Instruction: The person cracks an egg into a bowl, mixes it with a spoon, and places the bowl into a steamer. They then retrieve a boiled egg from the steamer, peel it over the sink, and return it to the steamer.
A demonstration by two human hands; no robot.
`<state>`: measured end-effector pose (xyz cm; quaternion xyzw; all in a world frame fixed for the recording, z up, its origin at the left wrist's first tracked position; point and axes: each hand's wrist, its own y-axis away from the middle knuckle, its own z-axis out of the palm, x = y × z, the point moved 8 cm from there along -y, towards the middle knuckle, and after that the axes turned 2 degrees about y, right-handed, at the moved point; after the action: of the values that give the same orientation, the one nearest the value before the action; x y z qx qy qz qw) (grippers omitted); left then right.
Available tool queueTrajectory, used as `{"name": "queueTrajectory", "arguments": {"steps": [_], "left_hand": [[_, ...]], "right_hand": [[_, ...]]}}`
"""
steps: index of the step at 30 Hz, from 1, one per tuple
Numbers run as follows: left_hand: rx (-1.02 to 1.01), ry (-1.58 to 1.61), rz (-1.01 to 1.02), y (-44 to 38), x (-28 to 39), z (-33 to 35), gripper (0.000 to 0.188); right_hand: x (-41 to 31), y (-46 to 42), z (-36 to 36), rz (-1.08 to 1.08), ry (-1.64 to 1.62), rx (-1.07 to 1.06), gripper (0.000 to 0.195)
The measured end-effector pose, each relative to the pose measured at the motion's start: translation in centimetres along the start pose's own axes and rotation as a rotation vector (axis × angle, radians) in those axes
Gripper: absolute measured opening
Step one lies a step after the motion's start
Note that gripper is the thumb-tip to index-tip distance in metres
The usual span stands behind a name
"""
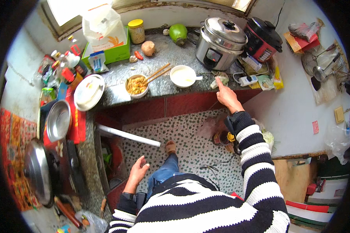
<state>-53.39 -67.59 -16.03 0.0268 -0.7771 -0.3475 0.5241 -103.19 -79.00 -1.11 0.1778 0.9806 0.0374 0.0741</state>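
My right hand reaches to the counter's front edge, index finger stretched out over a crumpled pale cloth. The finger overlaps the cloth; whether the hand grips it is hidden. Left of it stands a white bowl with pale contents and a white spoon. Further left, a bowl of cooked food has wooden chopsticks resting on its rim. My left hand hangs low over the floor, holding nothing, fingers apart.
A steel rice cooker and a red-black electric cooker stand at the back right, near a power strip. Left are a plate-like lid, bottles, a metal basin and a lidded wok. A drawer edge juts out.
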Motion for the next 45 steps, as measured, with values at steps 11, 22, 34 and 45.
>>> {"name": "queueTrajectory", "arguments": {"steps": [11, 22, 34, 45], "left_hand": [[0.018, -0.083, -0.114, -8.1, 1.7, -0.8, 0.059], [0.232, -0.450, -0.142, -9.4, 5.1, -2.2, 0.030], [0.549, -0.768, -0.224, -4.1, 5.7, -1.6, 0.025], [0.641, -0.882, -0.421, 1.6, -3.2, -5.4, 0.019]], "right_hand": [[1.8, -12.8, 3.3, 0.160, 0.107, -0.191, 0.075], [2.0, -10.7, 2.8, -0.022, -0.330, 0.049, 0.038], [1.7, -8.0, 6.1, 0.186, -0.948, -0.323, 0.057], [-0.7, -8.7, 7.1, -0.047, -0.809, -0.407, 0.037]]}}
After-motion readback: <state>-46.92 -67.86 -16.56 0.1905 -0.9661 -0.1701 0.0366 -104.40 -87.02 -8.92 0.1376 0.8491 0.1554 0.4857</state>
